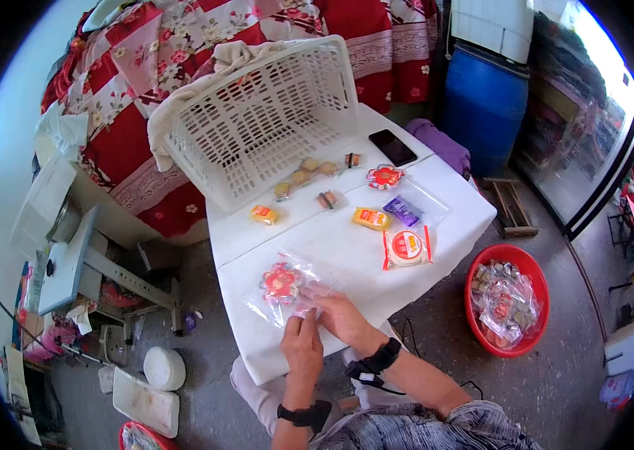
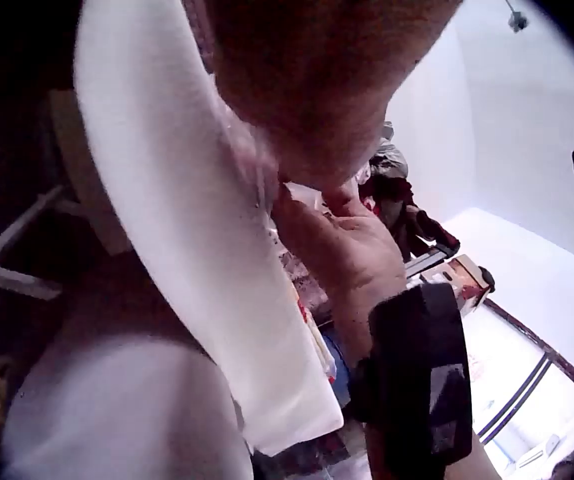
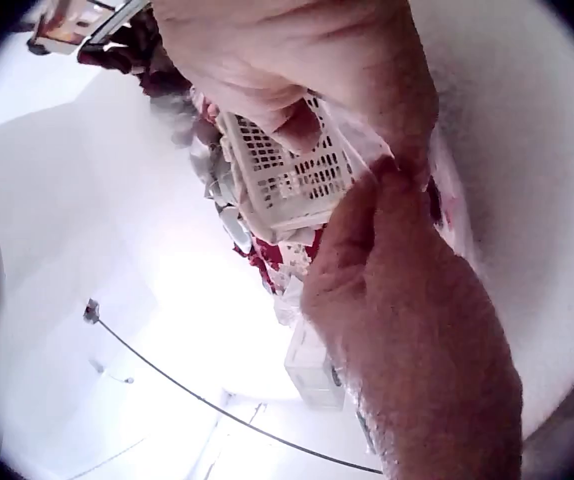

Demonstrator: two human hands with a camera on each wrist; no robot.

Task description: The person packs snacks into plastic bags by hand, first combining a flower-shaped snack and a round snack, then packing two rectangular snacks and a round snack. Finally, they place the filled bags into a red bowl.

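Left hand (image 1: pixel 303 346) and right hand (image 1: pixel 345 321) close together, both pinching the near edge of a clear plastic bag (image 1: pixel 263 301) with a red flower-shaped label (image 1: pixel 281 283), which lay in front of the white plastic basket (image 1: pixel 257 120), snack packets between.

Head view pretty decent, heavy fisheye tho, straight lines bowed, black corners. Daylight blasting in by glass door (image 1: pixel 594 150) upper right, blown out there. Tabletop (image 1: pixel 332 262) nice and bright, floor (image 1: pixel 212 360) way dimmer. Plastic glare on packet (image 1: pixel 281 282), fine detail mushy. Left wrist view: murky left side, left hand (image 2: pixel 317 80) dark and soft, wall (image 2: pixel 442 110) washed out. Right wrist view: wall near-white, right hand (image 3: pixel 302 60) soft, purplish tint.
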